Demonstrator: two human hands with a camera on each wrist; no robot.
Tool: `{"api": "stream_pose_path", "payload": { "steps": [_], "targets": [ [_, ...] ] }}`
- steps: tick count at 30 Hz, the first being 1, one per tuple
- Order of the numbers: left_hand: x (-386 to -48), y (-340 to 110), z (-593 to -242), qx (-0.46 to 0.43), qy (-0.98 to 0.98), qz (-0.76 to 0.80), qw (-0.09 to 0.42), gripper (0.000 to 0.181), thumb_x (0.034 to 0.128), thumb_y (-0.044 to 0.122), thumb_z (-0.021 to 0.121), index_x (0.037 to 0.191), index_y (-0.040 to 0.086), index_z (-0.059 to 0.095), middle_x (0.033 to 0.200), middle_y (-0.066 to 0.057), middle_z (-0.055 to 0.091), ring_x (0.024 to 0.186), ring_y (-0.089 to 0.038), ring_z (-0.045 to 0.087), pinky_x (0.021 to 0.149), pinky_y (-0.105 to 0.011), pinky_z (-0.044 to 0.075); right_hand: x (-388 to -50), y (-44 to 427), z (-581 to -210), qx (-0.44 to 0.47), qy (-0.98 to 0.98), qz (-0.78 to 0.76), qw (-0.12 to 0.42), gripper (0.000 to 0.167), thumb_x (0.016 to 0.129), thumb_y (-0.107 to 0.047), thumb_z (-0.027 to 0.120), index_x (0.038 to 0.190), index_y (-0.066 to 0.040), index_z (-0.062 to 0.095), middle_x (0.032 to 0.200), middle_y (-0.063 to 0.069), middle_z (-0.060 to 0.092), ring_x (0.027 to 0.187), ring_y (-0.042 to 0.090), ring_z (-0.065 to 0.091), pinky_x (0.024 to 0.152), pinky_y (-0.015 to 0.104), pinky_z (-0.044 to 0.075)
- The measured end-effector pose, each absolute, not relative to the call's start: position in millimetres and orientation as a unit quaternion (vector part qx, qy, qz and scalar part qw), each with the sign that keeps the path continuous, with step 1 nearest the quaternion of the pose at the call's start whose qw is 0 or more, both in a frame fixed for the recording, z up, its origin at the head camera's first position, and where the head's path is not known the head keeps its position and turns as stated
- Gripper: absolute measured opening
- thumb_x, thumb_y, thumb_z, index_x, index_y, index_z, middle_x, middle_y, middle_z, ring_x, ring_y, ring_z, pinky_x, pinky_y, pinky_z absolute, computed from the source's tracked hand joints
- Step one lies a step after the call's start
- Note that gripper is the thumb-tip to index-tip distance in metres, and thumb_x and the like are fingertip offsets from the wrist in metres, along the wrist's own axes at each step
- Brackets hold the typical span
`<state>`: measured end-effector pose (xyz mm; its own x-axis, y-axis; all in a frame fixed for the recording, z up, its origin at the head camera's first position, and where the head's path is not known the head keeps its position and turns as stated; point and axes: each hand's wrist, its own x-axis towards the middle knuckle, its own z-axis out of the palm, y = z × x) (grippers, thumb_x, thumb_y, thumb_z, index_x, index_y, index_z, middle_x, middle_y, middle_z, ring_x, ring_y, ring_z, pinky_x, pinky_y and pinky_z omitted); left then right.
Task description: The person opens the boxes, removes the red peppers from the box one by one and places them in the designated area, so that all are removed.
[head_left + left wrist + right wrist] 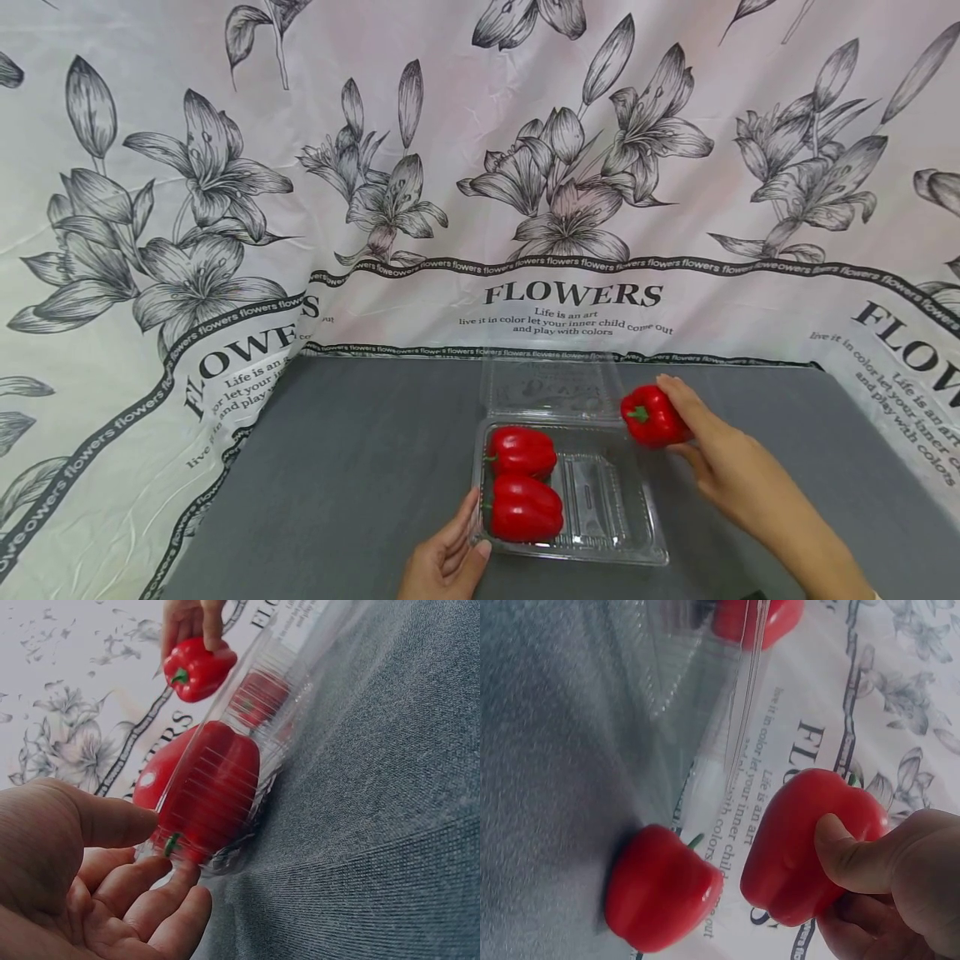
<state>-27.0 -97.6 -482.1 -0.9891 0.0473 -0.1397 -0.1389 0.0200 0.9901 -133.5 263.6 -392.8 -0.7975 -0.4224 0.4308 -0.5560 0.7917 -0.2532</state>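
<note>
A clear plastic clamshell container [656, 533] lies open on the grey table, its lid [555, 387] folded back. Two red bell peppers [522, 451] [527, 508] fill its left side, stems to the left. My left hand [446, 554] holds the container's near left corner, with thumb and fingers at the rim in the left wrist view. Above the container's far right corner, my right hand [708, 446] grips another red bell pepper [654, 415], its green stem towards the left. The right wrist view shows one more red pepper [660, 889] resting on the table below the held one.
The grey table surface [352, 467] extends to both sides of the container. Behind it and along the sides hangs a white cloth [420, 308] printed with flowers and lettering.
</note>
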Motion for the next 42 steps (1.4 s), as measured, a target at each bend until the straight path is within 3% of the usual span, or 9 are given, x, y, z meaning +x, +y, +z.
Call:
{"api": "stream_pose_path", "payload": {
  "steps": [7, 19, 32, 42],
  "targets": [
    [-26.4, -95.9, -481.7, -0.036, 0.712, 0.698, 0.065, 0.063, 0.0998, 0.031, 0.076, 0.156, 0.013, 0.054, 0.159, -0.013, 0.049, 0.143, -0.032, 0.05, 0.106, -0.033, 0.052, -135.8, 275.6, -389.4, 0.247, -0.932, 0.186, 0.189, 0.104, 0.077, 0.007, 0.089, 0.164, -0.015, 0.036, 0.154, 0.03, 0.051, 0.098, 0.05, 0.074, 0.072, 0.062, 0.061],
    [-26.7, -97.7, -484.0, -0.008, 0.707, 0.704, 0.062, 0.065, 0.1022, 0.028, 0.074, 0.158, 0.007, 0.048, 0.161, -0.017, 0.045, 0.147, -0.034, 0.043, 0.107, -0.027, 0.049, -142.2, 292.2, -388.7, 0.229, -0.93, 0.195, 0.209, 0.099, 0.079, 0.008, 0.087, 0.162, -0.013, 0.038, 0.137, 0.032, 0.063, 0.086, 0.046, 0.075, 0.068, 0.065, 0.059],
    [-25.4, -97.3, -483.5, -0.027, 0.704, 0.706, 0.074, 0.065, 0.1008, 0.032, 0.075, 0.157, 0.012, 0.051, 0.161, -0.017, 0.045, 0.147, -0.035, 0.043, 0.106, -0.029, 0.051, -139.0, 306.2, -390.0, 0.206, -0.936, 0.191, 0.21, 0.102, 0.079, 0.011, 0.085, 0.165, -0.013, 0.035, 0.123, 0.034, 0.07, 0.086, 0.047, 0.074, 0.067, 0.065, 0.058],
    [-26.4, -97.1, -483.2, -0.032, 0.704, 0.705, 0.075, 0.064, 0.1006, 0.032, 0.075, 0.157, 0.012, 0.052, 0.16, -0.017, 0.046, 0.146, -0.036, 0.045, 0.106, -0.032, 0.052, -142.1, 323.2, -394.8, 0.187, -0.943, 0.185, 0.203, 0.102, 0.082, 0.008, 0.083, 0.167, -0.016, 0.033, 0.139, 0.035, 0.06, 0.092, 0.056, 0.07, 0.067, 0.071, 0.054]
  ]
}}
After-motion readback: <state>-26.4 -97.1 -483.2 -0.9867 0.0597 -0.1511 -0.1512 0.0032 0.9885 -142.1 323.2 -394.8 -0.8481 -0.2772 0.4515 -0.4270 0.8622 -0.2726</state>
